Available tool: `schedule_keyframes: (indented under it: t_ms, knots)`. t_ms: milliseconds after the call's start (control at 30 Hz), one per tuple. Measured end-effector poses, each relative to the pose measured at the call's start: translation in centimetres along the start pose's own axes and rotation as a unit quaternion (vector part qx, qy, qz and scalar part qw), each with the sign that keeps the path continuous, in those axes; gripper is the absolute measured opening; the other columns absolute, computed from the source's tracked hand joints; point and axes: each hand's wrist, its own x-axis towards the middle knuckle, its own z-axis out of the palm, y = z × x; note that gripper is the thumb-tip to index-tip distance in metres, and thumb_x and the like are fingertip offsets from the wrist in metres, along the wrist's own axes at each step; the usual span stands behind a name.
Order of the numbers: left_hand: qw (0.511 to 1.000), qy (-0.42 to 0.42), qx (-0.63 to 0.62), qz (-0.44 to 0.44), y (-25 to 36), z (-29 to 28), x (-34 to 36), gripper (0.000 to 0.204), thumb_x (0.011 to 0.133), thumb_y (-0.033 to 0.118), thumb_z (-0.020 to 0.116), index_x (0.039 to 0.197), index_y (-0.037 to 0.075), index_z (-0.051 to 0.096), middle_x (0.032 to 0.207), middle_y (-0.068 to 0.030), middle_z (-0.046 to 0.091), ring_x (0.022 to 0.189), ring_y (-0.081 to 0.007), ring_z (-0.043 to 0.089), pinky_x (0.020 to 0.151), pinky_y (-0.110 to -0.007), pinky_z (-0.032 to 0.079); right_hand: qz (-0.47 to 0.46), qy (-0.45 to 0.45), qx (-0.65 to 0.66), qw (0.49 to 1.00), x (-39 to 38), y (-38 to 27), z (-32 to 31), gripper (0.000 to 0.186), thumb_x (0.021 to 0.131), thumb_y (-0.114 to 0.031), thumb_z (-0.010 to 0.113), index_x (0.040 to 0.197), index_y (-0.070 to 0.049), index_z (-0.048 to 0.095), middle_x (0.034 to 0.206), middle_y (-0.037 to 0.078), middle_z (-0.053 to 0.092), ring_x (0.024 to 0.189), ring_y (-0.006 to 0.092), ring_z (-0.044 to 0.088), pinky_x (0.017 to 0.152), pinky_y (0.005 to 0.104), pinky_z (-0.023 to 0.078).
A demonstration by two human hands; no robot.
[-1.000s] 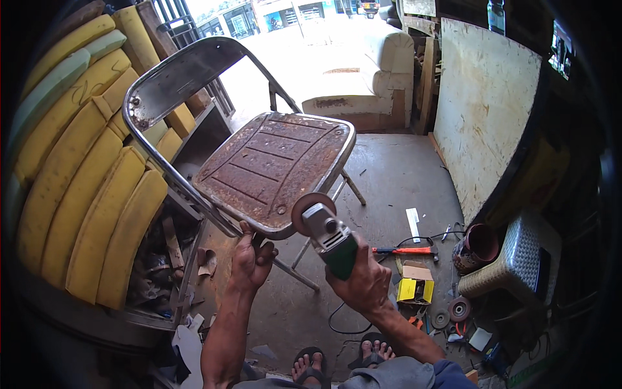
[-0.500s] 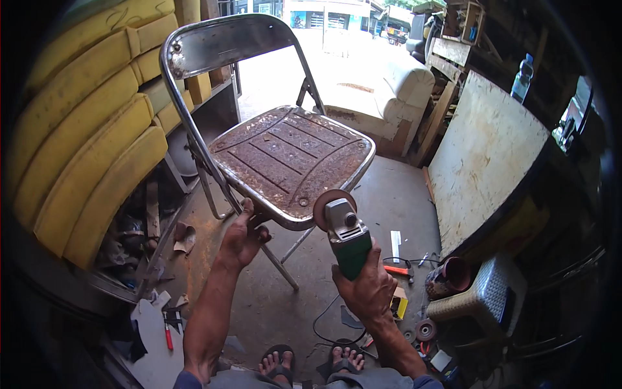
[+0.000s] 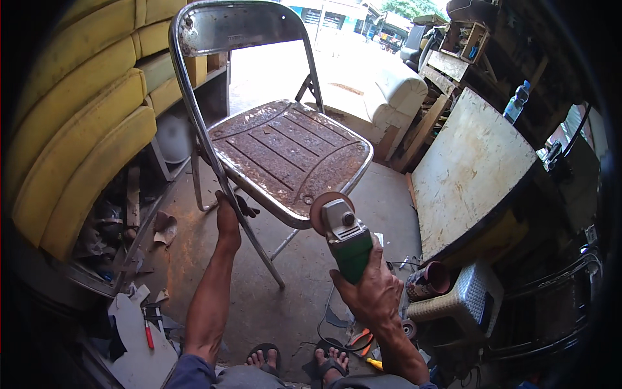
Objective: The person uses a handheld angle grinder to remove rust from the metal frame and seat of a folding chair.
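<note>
A metal folding chair (image 3: 285,152) with a heavily rusted seat and a chromed tube frame stands tilted before me. My left hand (image 3: 229,217) is at its front leg, below the seat's left edge; the fingers show past the tube and seem curled around it. In my right hand (image 3: 370,285) is a green angle grinder (image 3: 353,256), gripped by its body. Its brown disc (image 3: 324,211) is at the front right corner of the seat rim, touching or very close. The power cord (image 3: 324,324) hangs down from the tool toward the floor.
Yellow cushions (image 3: 78,155) are stacked at left. A pale board (image 3: 476,172) leans at right, near a woven-pattern stool (image 3: 463,298) and a paint-stained can (image 3: 429,282). A white armchair (image 3: 382,97) stands behind. A red-handled clamp (image 3: 149,334) lies at lower left.
My left hand has shifted left and slightly up, from under the seat's front edge to the leg. The grinder stays by the seat corner. The view has tilted and turned a little.
</note>
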Motion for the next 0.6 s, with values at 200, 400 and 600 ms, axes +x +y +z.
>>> schedule_keyframes:
  t_ms: [200, 400, 600]
  knots:
    - [1.0, -0.02, 0.018, 0.004, -0.7, 0.7, -0.9, 0.071, 0.107, 0.065, 0.017, 0.092, 0.008, 0.057, 0.077, -0.0061, 0.062, 0.078, -0.025, 0.073, 0.088, -0.039, 0.052, 0.054, -0.029, 0.001, 0.998, 0.2, -0.5, -0.7, 0.094, 0.083, -0.045, 0.077, 0.15, -0.001, 0.031, 0.111, 0.027, 0.067, 0.083, 0.0464, 0.072, 0.074, 0.0542, 0.057]
    - [0.998, -0.033, 0.044, -0.039, -0.9, 3.3, -3.2, 0.073, 0.106, 0.068, 0.013, 0.095, 0.01, 0.058, 0.081, -0.006, 0.065, 0.089, -0.0239, 0.073, 0.097, -0.04, 0.046, 0.107, -0.028, -0.019, 0.994, 0.4, -0.5, -1.4, 0.093, 0.082, -0.044, 0.079, 0.148, 0.001, 0.033, 0.105, 0.03, 0.069, 0.089, 0.0487, 0.071, 0.08, 0.0551, 0.055]
    - [0.993, -0.088, 0.054, -0.058, -4.2, 6.8, -4.7, 0.072, 0.105, 0.069, 0.017, 0.104, 0.009, 0.057, 0.093, -0.0077, 0.069, 0.099, -0.0248, 0.073, 0.103, -0.042, 0.044, 0.126, -0.009, -0.041, 0.991, 0.7, -0.4, -2.1, 0.096, 0.079, -0.046, 0.082, 0.144, 0.008, 0.035, 0.106, 0.031, 0.069, 0.094, 0.0492, 0.071, 0.084, 0.0543, 0.055]
